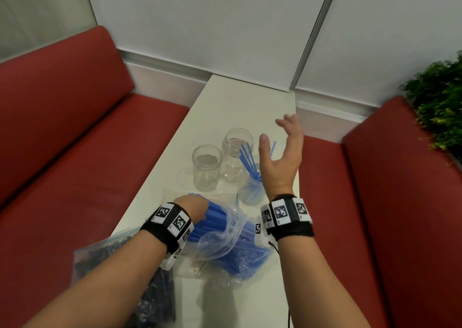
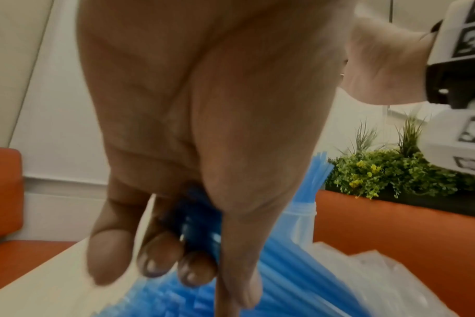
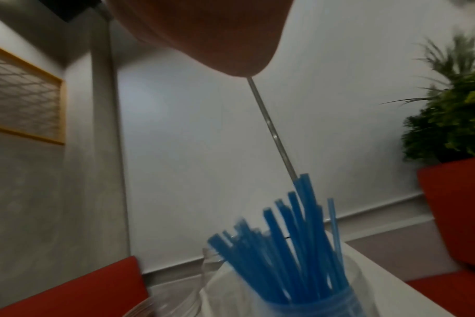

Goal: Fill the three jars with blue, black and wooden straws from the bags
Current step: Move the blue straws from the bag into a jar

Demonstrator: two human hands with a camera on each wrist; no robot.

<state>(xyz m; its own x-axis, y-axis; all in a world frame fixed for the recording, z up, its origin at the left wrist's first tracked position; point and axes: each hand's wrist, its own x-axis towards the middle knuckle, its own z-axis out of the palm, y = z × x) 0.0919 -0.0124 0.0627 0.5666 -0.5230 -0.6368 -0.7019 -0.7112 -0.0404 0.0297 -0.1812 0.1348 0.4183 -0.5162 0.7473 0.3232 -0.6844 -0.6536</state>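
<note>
Left hand (image 1: pixel 192 209) clutching blue straws (image 1: pixel 215 215) | right hand (image 1: pixel 281 157) spread above jar (image 1: pixel 251 190)

Both forearms are showing bare, no sleeves at all, and each wrist is wearing a chunky black fabric band (image 1: pixel 167 235) wrapped snug around it. White blocks carrying black-and-white square marker tags are sitting on the bands, a couple on the left one and three across the right band (image 1: pixel 287 212), with more tags hanging off the white housing at the sides. A thin black cable (image 1: pixel 275 247) is trailing down from the right wrist unit.
</note>
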